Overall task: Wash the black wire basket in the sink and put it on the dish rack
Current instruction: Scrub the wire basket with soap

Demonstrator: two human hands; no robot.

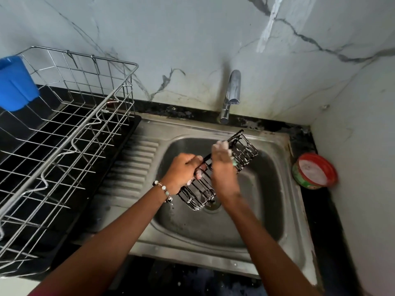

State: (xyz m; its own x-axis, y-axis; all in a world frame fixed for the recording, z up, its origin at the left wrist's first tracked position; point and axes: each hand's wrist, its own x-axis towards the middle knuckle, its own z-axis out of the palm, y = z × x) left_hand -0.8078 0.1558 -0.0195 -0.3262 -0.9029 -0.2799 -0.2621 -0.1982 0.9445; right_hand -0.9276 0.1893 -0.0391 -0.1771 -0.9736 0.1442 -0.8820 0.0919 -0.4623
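Steel sink (275,146) | left hand (183,170) fingers curled gripping black wire basket (213,167) | right hand (222,165) fingers sudsy, grip unclear

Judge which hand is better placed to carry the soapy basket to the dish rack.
Left. The left hand already grips the black wire basket and is nearer the dish rack; the sudsy right hand only scrubs it.

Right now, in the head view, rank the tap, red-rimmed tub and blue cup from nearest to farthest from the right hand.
From the right hand:
1. Tap, behind the sink, straight ahead.
2. Red-rimmed tub, on the counter to the right.
3. Blue cup, far left on the dish rack.
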